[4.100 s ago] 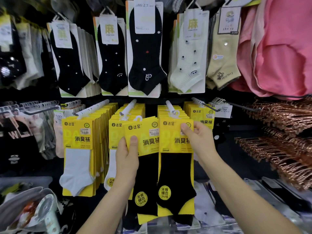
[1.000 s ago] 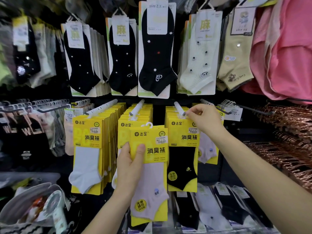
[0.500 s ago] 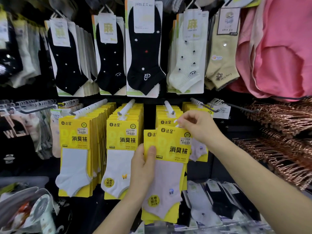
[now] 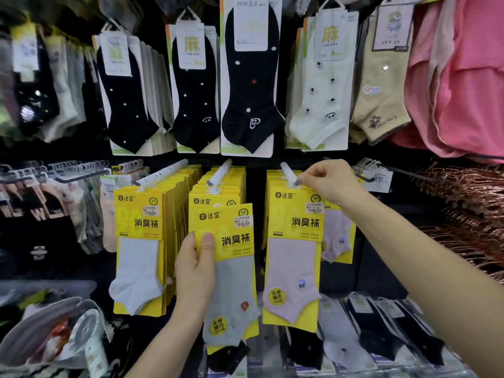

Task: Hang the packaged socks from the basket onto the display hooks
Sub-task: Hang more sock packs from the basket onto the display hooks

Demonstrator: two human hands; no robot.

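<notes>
Here, left hand [image 4: 195, 271] raised before middle row, thumb flat on yellow card; grip holds grey sock pack [image 4: 231, 268], black pack [image 4: 227, 356] behind it mostly hidden. Right hand [image 4: 330, 184] reaches up to white hook [image 4: 288, 172], grip pinching top of pink sock pack [image 4: 294, 255] at hook tip; hanging loop hidden by fingers.

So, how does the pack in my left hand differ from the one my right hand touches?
The held pack: grey sock, reddish emblem; the hooked pack: pale lilac sock, bluish emblem. The left hand grips the held pack, off any hook; the hooked pack hangs, right hand pinching its top. Both have yellow cards.
</notes>
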